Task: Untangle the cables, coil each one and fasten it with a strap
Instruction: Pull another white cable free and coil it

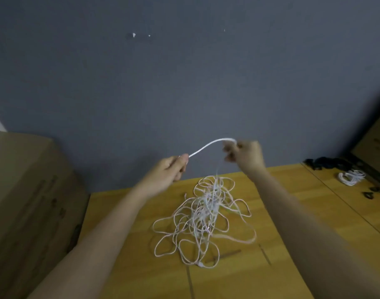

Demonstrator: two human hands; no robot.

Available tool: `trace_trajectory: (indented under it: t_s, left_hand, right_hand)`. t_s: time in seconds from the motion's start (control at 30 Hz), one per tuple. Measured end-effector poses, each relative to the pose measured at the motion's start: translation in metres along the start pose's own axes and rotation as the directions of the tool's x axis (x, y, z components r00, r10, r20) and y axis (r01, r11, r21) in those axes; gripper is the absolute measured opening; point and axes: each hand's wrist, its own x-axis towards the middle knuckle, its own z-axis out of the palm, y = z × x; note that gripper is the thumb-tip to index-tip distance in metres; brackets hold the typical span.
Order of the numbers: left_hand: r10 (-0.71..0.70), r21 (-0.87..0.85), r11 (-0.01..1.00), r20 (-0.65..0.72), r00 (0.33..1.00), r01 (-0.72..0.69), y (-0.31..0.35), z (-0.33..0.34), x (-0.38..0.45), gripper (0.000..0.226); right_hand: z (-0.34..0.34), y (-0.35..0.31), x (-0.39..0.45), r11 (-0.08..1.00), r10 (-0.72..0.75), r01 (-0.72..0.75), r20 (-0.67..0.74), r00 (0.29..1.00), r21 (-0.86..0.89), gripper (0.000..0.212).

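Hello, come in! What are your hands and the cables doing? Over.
Left hand and right hand each grip one white cable. Tangle still on table. Nothing in the way.

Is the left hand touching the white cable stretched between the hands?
Touching: in the head view the left hand pinches the white cable at its fingertips.

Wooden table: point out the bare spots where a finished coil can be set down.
Bare wood lies on the table between the left forearm and the tangled cables, and right of the tangle toward the coiled cable. The far right edge is crowded with dark straps.
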Motion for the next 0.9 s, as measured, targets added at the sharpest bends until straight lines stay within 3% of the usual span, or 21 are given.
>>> trace_trajectory:
  t_s: [0.07,0.13,0.17,0.2,0.27,0.3,0.43,0.47,0.67,0.73,0.8,0.83,0.87,0.9]
  left_hand:
    - [0.059,0.001,0.998,-0.057,0.997,-0.059,0.014,-0.003,0.009,0.039]
    - [0.088,0.014,0.996,-0.093,0.992,-0.087,0.028,-0.006,0.016,0.039]
    - [0.094,0.021,0.995,-0.109,0.99,-0.093,0.034,-0.008,0.02,0.039]
    - [0.097,0.048,0.995,-0.115,0.989,-0.092,0.037,-0.01,0.022,0.039]
    - [0.102,0.139,0.986,-0.099,0.99,-0.088,0.044,-0.011,0.023,0.039]
    - [0.108,0.143,0.985,-0.086,0.99,-0.095,0.048,-0.01,0.024,0.038]
    - [0.109,-0.121,0.984,-0.176,0.978,-0.131,0.068,-0.01,0.024,0.035]
    - [0.11,-0.16,0.977,-0.2,0.974,-0.144,0.073,-0.012,0.025,0.036]
    - [0.127,-0.23,0.957,-0.207,0.97,-0.174,0.086,-0.021,0.03,0.038]
    - [0.153,-0.238,0.948,-0.237,0.959,-0.21,0.097,-0.025,0.035,0.039]
    - [0.189,-0.2,0.947,-0.29,0.938,-0.253,0.111,-0.035,0.04,0.039]
    - [0.208,-0.149,0.953,-0.308,0.928,-0.263,0.117,-0.04,0.042,0.039]
    - [0.219,-0.093,0.961,-0.317,0.923,-0.261,0.122,-0.043,0.043,0.038]
    - [0.222,-0.048,0.967,-0.318,0.922,-0.249,0.124,-0.046,0.044,0.037]
  right_hand:
    - [-0.01,-0.025,0.014,0.935,-0.044,0.132,-0.26,0.965,0.33,0.017]
    - [-0.009,-0.027,0.014,0.913,-0.086,0.199,-0.309,0.947,0.357,0.015]
    - [-0.006,-0.018,0.012,0.96,-0.101,0.154,-0.223,0.97,0.236,0.021]
    - [0.0,-0.007,0.008,0.996,-0.078,0.08,-0.05,0.996,0.037,0.027]
    - [0.009,0.012,0.002,0.93,0.052,0.074,0.329,0.943,-0.359,0.025]
    - [0.009,0.014,0.004,0.895,0.078,0.104,0.381,0.921,-0.433,0.022]
    - [-0.007,-0.015,0.037,0.921,-0.087,0.118,0.1,0.991,-0.371,0.034]
    - [-0.011,-0.023,0.043,0.929,-0.081,0.11,0.095,0.992,-0.355,0.035]
    - [-0.004,-0.04,0.041,0.873,0.074,0.131,0.393,0.917,-0.47,0.028]
    - [-0.001,-0.06,0.047,0.952,0.057,0.044,0.317,0.947,-0.302,0.028]
    - [-0.005,-0.091,0.065,0.982,-0.029,0.037,-0.048,0.998,0.185,0.028]
    - [-0.012,-0.109,0.073,0.869,-0.022,0.121,-0.207,0.978,0.48,0.028]
    - [-0.02,-0.126,0.076,0.655,-0.013,0.216,-0.274,0.962,0.724,0.026]
    - [-0.023,-0.132,0.076,0.472,-0.023,0.257,-0.279,0.96,0.843,0.024]
